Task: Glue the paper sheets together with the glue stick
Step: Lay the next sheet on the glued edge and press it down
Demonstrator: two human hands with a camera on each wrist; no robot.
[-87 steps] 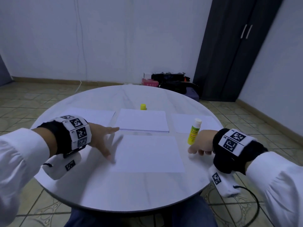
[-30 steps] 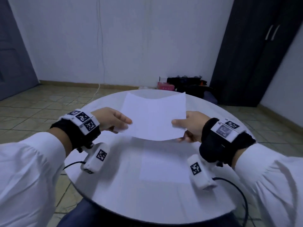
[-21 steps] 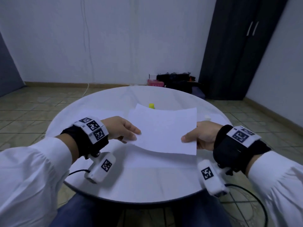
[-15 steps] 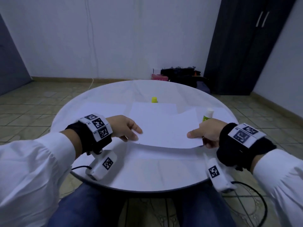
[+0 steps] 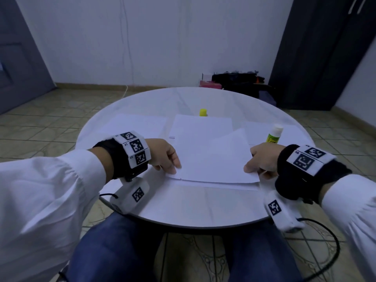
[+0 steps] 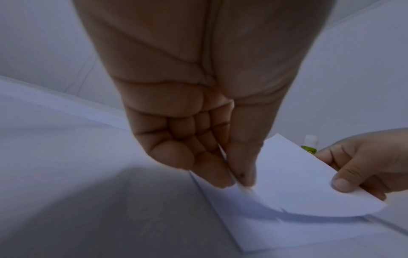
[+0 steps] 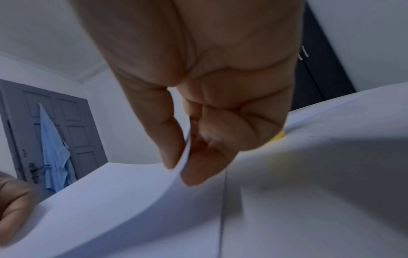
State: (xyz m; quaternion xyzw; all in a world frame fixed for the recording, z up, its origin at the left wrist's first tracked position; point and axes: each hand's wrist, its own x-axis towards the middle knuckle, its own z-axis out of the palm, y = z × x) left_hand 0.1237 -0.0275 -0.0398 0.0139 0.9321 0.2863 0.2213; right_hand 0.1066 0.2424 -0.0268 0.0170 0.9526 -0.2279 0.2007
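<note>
The person sits at a round white table (image 5: 195, 208) with both hands on one sheet of paper (image 5: 213, 159), and that held sheet is the thing to place everything else by. The left hand (image 5: 165, 154) pinches its left edge between thumb and fingertips, and in the left wrist view the thumb (image 6: 245, 167) lies on top of the corner with the fingers beneath. The right hand (image 5: 262, 161) pinches the right edge the same way; the right wrist view shows the paper's edge caught between the thumb (image 7: 170, 139) and a fingertip. The sheet sags in a shallow curve between the two grips, its near edge low over a second sheet (image 5: 215, 185) that lies flat on the table directly under it, showing as a narrow strip along the near side. Beyond the held sheet rests a stack of paper (image 5: 201, 127), partly covered by it. A yellow cap (image 5: 203, 112) stands just past that stack, further from the person. To the right of the held sheet, just behind the right hand, the glue stick (image 5: 274, 135) stands upright with its white top showing, on another sheet (image 5: 256, 129). To the left of the held sheet, past the left hand, one more loose sheet (image 5: 138, 125) lies flat.
</note>
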